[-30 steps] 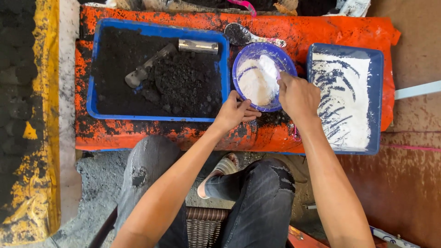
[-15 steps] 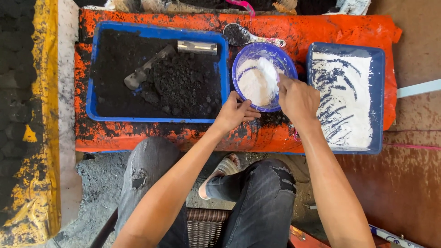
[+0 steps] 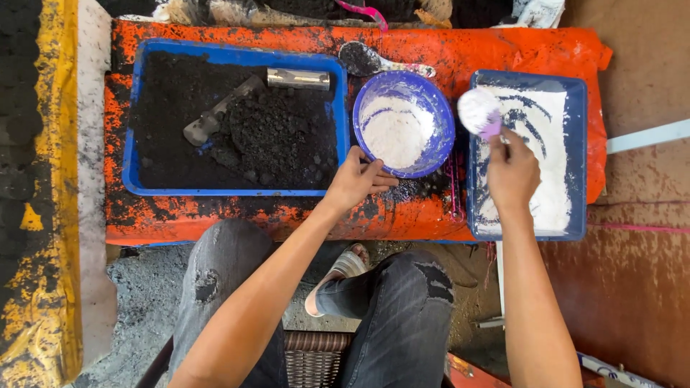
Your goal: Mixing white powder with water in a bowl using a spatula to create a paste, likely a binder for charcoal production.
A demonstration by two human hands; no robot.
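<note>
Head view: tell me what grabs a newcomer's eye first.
The orange table stands out, with a blue tray of black powder on its left. In the middle the left hand steadies a blue bowl of white powder. At right, the right hand lifts a powder-laden scoop over a second tray.

No package, label, sign or screen shows anywhere in the head view; nothing printed can be made out on any surface.
</note>
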